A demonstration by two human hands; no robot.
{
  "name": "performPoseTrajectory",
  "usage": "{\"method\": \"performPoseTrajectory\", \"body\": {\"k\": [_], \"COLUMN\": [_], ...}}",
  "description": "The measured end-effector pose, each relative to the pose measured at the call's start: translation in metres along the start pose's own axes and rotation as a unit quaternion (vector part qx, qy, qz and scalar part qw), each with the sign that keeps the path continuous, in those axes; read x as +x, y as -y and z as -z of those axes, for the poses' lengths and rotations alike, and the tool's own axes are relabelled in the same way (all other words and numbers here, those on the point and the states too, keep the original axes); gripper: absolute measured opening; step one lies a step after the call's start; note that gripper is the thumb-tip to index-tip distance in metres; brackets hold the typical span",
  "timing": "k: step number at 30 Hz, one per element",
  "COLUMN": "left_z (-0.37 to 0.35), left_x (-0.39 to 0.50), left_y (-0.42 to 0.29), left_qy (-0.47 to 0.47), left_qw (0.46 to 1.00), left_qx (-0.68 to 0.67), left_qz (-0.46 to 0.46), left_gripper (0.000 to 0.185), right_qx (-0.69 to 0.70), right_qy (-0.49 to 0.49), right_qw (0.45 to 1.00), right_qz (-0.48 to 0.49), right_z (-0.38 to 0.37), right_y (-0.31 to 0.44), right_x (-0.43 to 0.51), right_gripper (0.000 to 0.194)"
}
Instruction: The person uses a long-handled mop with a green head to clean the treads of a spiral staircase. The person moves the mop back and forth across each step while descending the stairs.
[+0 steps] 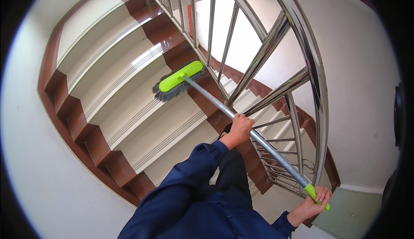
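My left hand is wrapped around the grey metal pole of a long-handled broom, partway along it. At the pole's end, my right hand grips the lime-green handle grip. The broom's lime-green head is at the far end, its dark grey fluffy bristles spread over a stair tread. One end of the head lies close to the foot of the steel railing, over the red-brown border. Whether the bristles press on the tread is hard to tell.
Cream stone steps with grooved edges and red-brown borders rise ahead. A shiny steel railing curves along the right, with another flight beyond it. White walls stand on both sides. A greenish panel lies at lower right.
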State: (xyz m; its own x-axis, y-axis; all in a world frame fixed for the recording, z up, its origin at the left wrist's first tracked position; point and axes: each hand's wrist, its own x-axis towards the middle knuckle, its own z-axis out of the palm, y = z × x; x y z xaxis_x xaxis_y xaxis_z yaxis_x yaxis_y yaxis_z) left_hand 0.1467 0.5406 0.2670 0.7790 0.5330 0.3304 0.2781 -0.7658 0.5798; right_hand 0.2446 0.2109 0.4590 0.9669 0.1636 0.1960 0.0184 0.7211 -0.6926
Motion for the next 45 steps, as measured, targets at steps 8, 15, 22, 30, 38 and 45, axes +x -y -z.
{"method": "performPoseTrajectory", "body": {"k": [8, 15, 22, 30, 38, 45], "left_z": [0.008, 0.045, 0.095, 0.122, 0.127, 0.137], "left_x": [0.002, -0.071, -0.172, -0.254, -0.305, -0.358], "left_y": [-0.01, -0.012, 0.017, 0.035, 0.027, 0.054], "left_qy": [0.015, -0.023, -0.026, -0.024, -0.067, -0.113], "left_qw": [0.999, 0.999, 0.988, 0.963, 0.943, 0.908], "left_qx": [-0.031, -0.023, 0.047, 0.089, 0.098, 0.143], "left_qz": [-0.005, 0.038, 0.148, 0.255, 0.311, 0.378], "left_gripper": [0.014, 0.018, 0.022, 0.019, 0.018, 0.018], "right_qx": [-0.021, -0.025, 0.037, 0.049, 0.124, 0.153], "right_qy": [-0.019, 0.046, 0.078, 0.133, 0.249, 0.315], "right_qw": [0.999, 0.999, 0.986, 0.957, 0.908, 0.862], "right_qz": [0.045, -0.005, -0.14, -0.253, -0.315, -0.368], "right_z": [-0.011, -0.011, -0.025, -0.046, -0.074, -0.121], "right_y": [0.002, 0.009, -0.034, -0.08, -0.109, -0.159], "right_x": [-0.006, -0.013, -0.052, -0.078, -0.077, -0.107], "right_gripper": [0.013, 0.012, 0.007, 0.015, 0.015, 0.019]}}
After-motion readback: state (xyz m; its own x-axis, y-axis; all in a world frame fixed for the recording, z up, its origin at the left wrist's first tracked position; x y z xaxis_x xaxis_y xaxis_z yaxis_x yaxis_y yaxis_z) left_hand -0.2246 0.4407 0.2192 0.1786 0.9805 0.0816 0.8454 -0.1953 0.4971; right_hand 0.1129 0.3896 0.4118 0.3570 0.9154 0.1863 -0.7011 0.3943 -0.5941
